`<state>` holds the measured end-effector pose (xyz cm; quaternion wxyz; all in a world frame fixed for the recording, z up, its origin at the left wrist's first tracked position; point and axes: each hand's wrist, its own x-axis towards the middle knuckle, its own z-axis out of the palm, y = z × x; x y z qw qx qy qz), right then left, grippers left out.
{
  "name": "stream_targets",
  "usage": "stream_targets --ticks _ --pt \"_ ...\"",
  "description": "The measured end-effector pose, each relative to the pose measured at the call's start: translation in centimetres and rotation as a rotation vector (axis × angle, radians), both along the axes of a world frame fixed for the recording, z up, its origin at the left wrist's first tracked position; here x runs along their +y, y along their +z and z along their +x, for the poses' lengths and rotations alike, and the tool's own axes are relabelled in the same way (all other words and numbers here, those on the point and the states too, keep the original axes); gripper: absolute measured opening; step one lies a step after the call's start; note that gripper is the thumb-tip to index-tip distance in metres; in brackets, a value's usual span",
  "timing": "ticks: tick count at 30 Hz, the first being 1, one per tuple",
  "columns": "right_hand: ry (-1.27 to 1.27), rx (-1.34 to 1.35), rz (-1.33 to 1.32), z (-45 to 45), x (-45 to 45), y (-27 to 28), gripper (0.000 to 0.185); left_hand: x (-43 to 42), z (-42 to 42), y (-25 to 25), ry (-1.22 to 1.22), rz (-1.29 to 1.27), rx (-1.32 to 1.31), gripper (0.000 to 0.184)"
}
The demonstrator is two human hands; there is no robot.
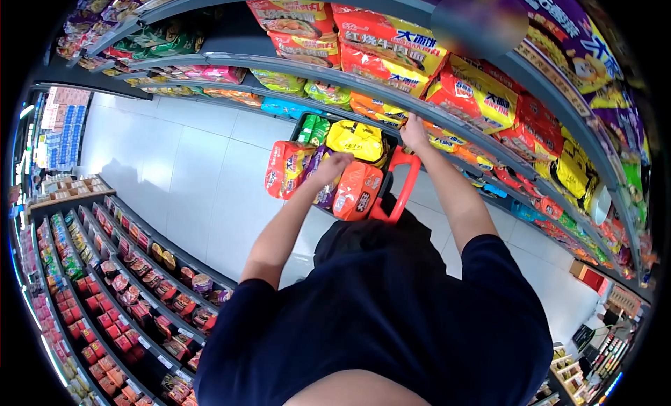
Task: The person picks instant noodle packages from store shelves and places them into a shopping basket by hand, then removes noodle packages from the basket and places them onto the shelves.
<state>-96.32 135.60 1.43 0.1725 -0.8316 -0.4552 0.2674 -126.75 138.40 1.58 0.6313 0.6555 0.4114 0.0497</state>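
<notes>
My left hand [331, 169] is over a wheeled shopping basket [296, 132], its fingers curled in above a purple noodle pack [324, 194]. Whether anything is in that hand I cannot make out. Around it in the basket lie a yellow pack [356, 141], an orange pack [358, 190], a red pack [286, 169] and a green pack [313, 130]. My right hand [414, 133] is beside the shelf edge, close to an orange and yellow noodle pack [377, 109]. Its fingers look bent closed, and what they hold, if anything, is hidden.
The basket's red handle [407, 179] stands between it and my body. Ahead and to the right runs a shelf [391, 91] with red bagged noodles [384, 39]. At left, a lower rack [133, 266] holds rows of cup noodles. Pale tiled floor [189, 154] lies between them.
</notes>
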Motion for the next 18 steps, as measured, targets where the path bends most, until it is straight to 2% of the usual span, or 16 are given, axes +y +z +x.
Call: stream_targets --ticks 1,3,5,6,7,8,9,11,12,13,14,15,17,18 --pt "-0.044 0.032 -0.016 0.2 0.1 -0.2 0.066 1.6 1.8 -0.4 0.067 0.069 -0.023 0.034" --pt "-0.059 -0.044 0.154 -0.9 0.3 -0.3 0.065 4.9 4.3 -0.8 0.213 -0.045 -0.031 0.036" --pt "-0.137 0.121 0.146 -1.2 0.6 -1.0 0.069 8.2 6.5 -3.5 0.186 0.224 0.032 0.043" --pt "-0.168 0.250 0.138 -1.6 0.3 0.4 0.070 9.7 7.5 -4.0 0.190 0.277 0.048 0.052" --pt "-0.198 0.377 0.130 -1.4 0.4 1.9 0.071 11.4 8.6 -4.1 0.217 0.245 0.013 0.052" --pt "-0.146 0.354 0.158 -0.9 0.0 -1.4 0.072 12.8 9.6 -4.3 0.249 0.344 0.006 0.054" --pt "-0.152 0.361 0.134 -0.6 -0.5 -1.3 0.070 13.5 10.7 -3.7 0.281 0.436 0.007 0.055" --pt "-0.143 0.373 0.086 -0.4 -1.0 -0.3 0.067 15.3 12.0 -6.9 0.353 0.218 0.038 0.058" --pt "-0.142 0.406 0.081 -0.4 -1.2 0.1 0.064 16.0 12.2 -9.1 0.278 0.155 -0.035 0.061" --pt "-0.173 0.528 0.185 0.2 -1.6 -3.3 0.059 15.1 12.6 -9.7 0.337 0.176 -0.030 0.065" --pt "-0.242 0.693 0.255 0.4 -1.7 -3.4 0.058 13.6 12.9 -4.9 0.381 0.001 -0.036 0.070" --pt "-0.317 0.858 0.319 0.4 -1.9 -3.1 0.058 12.9 12.5 -6.6 0.363 0.070 0.009 0.076" --pt "-0.385 0.854 0.210 1.1 -1.7 -1.6 0.059 10.8 11.4 -4.8 0.357 0.184 -0.020 0.076" --pt "-0.385 0.946 0.236 1.8 -1.8 -2.8 0.063 9.4 10.6 -5.4 0.329 0.210 0.109 0.076"
